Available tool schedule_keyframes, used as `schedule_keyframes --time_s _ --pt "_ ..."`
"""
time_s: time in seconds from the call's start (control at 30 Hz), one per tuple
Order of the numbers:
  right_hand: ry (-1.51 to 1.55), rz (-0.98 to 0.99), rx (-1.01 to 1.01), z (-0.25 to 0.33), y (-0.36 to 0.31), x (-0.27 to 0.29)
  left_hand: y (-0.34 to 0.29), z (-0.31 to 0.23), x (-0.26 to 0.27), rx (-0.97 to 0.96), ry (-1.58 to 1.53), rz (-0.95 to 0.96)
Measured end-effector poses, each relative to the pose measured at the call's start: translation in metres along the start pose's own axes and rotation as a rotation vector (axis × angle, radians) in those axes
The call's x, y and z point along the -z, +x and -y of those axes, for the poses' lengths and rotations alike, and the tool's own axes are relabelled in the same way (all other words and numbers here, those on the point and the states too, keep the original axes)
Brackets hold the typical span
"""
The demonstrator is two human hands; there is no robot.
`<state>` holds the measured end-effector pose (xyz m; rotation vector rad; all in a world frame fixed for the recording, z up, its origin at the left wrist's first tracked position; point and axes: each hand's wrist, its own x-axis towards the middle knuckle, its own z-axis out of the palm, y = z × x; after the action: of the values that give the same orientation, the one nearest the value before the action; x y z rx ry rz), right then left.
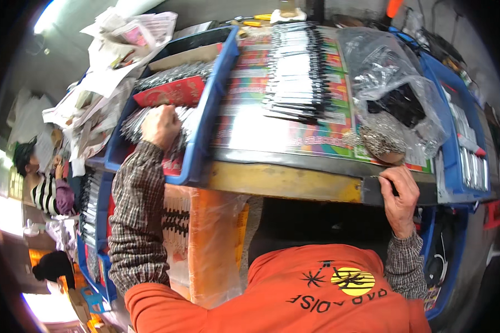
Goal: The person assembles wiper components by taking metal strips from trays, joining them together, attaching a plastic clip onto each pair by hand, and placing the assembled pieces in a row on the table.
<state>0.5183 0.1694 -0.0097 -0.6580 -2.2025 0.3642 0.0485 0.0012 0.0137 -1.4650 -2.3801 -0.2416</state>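
My left hand (161, 127) is in the blue bin (206, 114), its fingers curled down over a pile of thin silvery metal pieces (134, 124). What those fingers hold is hidden beneath the hand. At the table's front edge, my right hand (401, 195) has thumb and forefinger bent together; anything between them is too small to name. Just beyond it lies a heap of small shiny metal parts (381, 136), spilling from a clear plastic bag (372, 72). Between the hands, farther back, a long row of thin pen-like sticks (295, 69) with dark ends lies on a colourful printed sheet (241, 125).
Crumpled papers (97, 94) lean beside the bin. At the right stands another blue bin (453, 161) with white and silver sticks. An orange crate (208, 238) wrapped in plastic is below the table's yellow edge (283, 180). Other people (45, 191) sit at far left.
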Motion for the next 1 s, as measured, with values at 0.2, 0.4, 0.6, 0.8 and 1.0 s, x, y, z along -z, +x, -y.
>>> schedule_keyframes --time_s 0.2,0.4,0.6,0.8,1.0 --pt "-0.004 -0.004 0.044 -0.004 -0.007 0.010 0.012 0.010 0.001 0.070 -0.125 0.096" --pt "-0.051 -0.012 0.066 -0.017 -0.014 0.028 0.007 0.049 -0.019 -0.030 -0.118 -0.027" --pt "-0.223 -0.061 0.041 -0.035 -0.015 0.077 0.004 0.034 -0.017 -0.092 -0.132 -0.140" --pt "-0.459 -0.198 -0.074 -0.081 -0.003 0.137 0.001 0.027 -0.005 -0.116 -0.276 -0.199" --pt "-0.739 -0.076 -0.354 -0.150 -0.004 0.181 -0.004 0.004 0.014 0.078 -0.394 -0.217"
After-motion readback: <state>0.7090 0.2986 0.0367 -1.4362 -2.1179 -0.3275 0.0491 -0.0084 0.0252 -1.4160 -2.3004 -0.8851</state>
